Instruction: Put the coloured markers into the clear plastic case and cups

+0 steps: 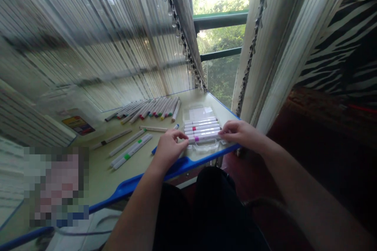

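A white marker with a purple band (207, 137) lies across the front of a clear plastic case (197, 113). My left hand (171, 145) pinches its left end, and my right hand (240, 133) has thumb and fingers closed at its right end. Just behind it in the case are several more white markers (203, 124) in a row, one with a red band. The case's clear handle (206, 145) faces me at the table edge. A blue item (154, 151), partly hidden, lies beside my left hand.
Many loose markers (153, 109) lie in a row at the back of the pale, blue-edged table (100, 178). Several more (131, 152) are scattered at left. A clear container with a label (79, 123) stands back left, near a pixelated area. Curtains (132, 46) hang behind.
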Action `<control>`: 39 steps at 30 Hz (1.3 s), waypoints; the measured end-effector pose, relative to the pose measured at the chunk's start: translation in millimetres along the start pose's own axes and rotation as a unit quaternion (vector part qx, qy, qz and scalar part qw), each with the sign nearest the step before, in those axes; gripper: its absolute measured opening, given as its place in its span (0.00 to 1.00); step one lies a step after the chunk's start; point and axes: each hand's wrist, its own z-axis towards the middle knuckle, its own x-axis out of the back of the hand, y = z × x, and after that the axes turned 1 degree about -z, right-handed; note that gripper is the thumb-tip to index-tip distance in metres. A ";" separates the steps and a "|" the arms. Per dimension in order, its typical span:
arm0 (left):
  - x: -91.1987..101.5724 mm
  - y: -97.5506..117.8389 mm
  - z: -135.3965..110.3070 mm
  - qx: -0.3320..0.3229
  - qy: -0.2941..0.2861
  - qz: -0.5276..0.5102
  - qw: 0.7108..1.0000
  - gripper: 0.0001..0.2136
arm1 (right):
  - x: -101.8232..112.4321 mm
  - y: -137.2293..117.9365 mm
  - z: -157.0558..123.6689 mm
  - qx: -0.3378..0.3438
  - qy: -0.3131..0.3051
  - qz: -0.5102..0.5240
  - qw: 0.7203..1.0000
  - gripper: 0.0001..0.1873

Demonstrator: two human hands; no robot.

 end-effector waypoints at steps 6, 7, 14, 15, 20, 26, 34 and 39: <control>-1.3 -0.3 -4.3 -0.009 -0.015 -0.026 1.000 0.09 | 1.4 -7.2 8.6 0.021 -0.011 -0.026 0.999 0.09; -1.2 -0.6 -4.8 -0.014 -0.017 -0.033 0.999 0.09 | 1.3 -7.8 8.3 0.024 -0.012 -0.024 0.999 0.08; 1.3 -0.2 -4.7 -0.006 -0.009 -0.022 1.000 0.12 | 5.3 -0.4 -3.6 -0.040 -0.029 0.090 0.995 0.10; 1.8 0.1 -4.4 -0.004 -0.008 -0.020 1.000 0.12 | 5.7 0.6 -4.3 -0.035 -0.029 0.096 0.994 0.10; 2.7 0.2 -3.2 -0.011 -0.023 -0.015 1.000 0.12 | 4.0 -0.7 -2.2 -0.036 0.002 0.124 0.992 0.11; 0.8 -1.5 -4.7 -0.015 -0.030 -0.018 0.999 0.12 | 2.4 0.2 1.0 -0.090 0.010 0.105 0.990 0.11; -0.3 0.9 -2.2 0.000 -0.026 -0.031 0.999 0.08 | 4.0 -3.5 3.1 -0.096 -0.001 0.029 0.995 0.11; 1.4 2.7 3.8 0.014 -0.051 -0.051 0.997 0.06 | 8.8 -14.2 10.8 -0.088 -0.039 -0.036 0.995 0.09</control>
